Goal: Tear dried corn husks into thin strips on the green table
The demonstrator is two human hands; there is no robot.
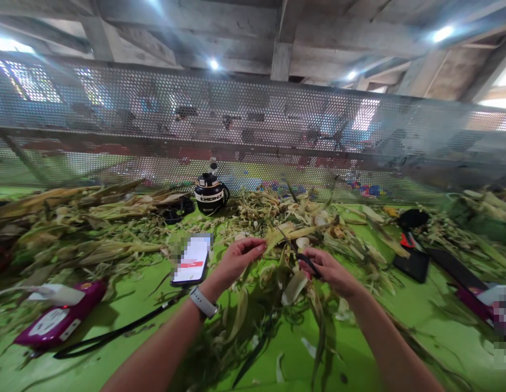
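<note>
My left hand [243,257], with a pale watch strap [202,302] at the wrist, pinches the edge of a yellowish corn husk [279,235]. Black-handled scissors [312,265] are in my right hand [327,269], its fingers through the handles. Their blades point up and left, close beside the husk; I cannot tell whether they touch it. Loose husk strips and scraps [293,288] lie on the green table below both hands. Behind them is a heap of cut husk pieces [273,209].
Left of my hands lie a phone [191,260] with a black strap [126,326] and a purple power bank [60,316]. Long husks [85,223] cover the left side. A black jug [209,195] stands before a perforated metal screen [253,120]. A dark phone [412,264] lies right.
</note>
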